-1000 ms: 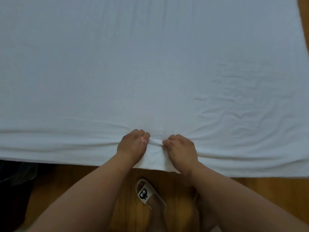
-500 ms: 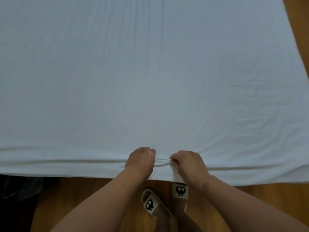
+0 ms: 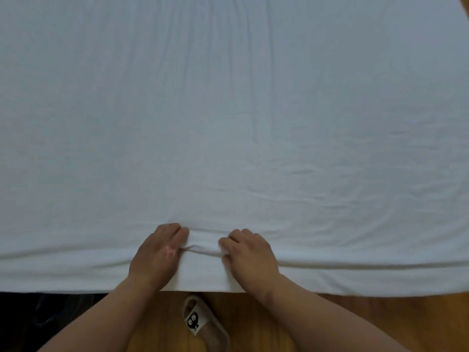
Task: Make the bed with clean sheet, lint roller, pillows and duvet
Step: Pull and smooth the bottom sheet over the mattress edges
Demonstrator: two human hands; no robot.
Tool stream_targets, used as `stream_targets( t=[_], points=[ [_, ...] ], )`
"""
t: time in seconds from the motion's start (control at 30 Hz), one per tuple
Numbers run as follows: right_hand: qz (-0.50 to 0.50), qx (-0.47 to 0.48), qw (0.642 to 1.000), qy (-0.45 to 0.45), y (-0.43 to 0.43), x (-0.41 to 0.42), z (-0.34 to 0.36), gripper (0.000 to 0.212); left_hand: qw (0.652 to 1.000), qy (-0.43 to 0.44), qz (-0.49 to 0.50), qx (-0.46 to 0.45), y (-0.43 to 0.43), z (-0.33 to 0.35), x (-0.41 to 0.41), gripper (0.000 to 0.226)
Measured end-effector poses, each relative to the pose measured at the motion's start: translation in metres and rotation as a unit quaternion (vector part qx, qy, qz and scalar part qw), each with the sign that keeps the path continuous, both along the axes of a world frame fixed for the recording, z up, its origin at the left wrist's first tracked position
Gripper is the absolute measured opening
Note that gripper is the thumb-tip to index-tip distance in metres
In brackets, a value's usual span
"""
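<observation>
- Sheet (image 3: 228, 123): white, one piece. We find it spread flat and wide, filling nearly the whole view. Its near edge runs straight across, just above the wooden floor (image 3: 342, 323). Fine creases lie on its right part, and long faint lines run toward its far side.
- Ridge (image 3: 203, 248): a small raised fold of the sheet, gathered just inside the sheet's near edge, about midway along it. It lies between our two hands.
- Left hand (image 3: 158, 252): rests palm down on the sheet at the left end of the ridge. Its fingers (image 3: 175, 232) are bent at the tips and lie close together. With the thumb side they pinch the cloth.
- Right hand (image 3: 250, 255): rests on the sheet at the right end of the ridge, near the left hand but not touching it. Its fingers (image 3: 241, 235) are curled and clamped on the gathered cloth.
- Forearms: both bare, crossing the sheet's near edge from below.
- Slipper (image 3: 203, 323): pale, with a black cartoon face on its strap. It lies on the floor just below the sheet's near edge, under the ridge.
- Dark patch (image 3: 38, 321): below the sheet's near edge at the left. We cannot tell what it is.
</observation>
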State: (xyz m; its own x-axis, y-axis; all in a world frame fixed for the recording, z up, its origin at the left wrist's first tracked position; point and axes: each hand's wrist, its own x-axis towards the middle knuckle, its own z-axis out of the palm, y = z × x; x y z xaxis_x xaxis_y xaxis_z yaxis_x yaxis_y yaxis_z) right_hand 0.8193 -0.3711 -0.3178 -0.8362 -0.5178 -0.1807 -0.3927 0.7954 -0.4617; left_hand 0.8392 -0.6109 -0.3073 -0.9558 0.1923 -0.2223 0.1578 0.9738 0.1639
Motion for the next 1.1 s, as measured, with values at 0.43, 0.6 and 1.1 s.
stream_targets(
  t=[0.43,0.6,1.1],
  points=[
    [-0.023,0.169,0.985,0.0,-0.094,0.0,0.014,0.036,0.994,-0.068,-0.084,-0.017,-0.029,-0.003,-0.021,0.036],
    [-0.011,0.17,0.984,-0.048,-0.087,-0.009,0.007,0.02,0.985,-0.127,-0.104,-0.053,-0.028,-0.005,-0.037,0.021],
    [-0.08,0.062,0.995,-0.013,-0.087,0.029,-0.004,0.003,0.985,-0.136,-0.06,0.082,-0.055,0.002,-0.005,0.016]
  ],
)
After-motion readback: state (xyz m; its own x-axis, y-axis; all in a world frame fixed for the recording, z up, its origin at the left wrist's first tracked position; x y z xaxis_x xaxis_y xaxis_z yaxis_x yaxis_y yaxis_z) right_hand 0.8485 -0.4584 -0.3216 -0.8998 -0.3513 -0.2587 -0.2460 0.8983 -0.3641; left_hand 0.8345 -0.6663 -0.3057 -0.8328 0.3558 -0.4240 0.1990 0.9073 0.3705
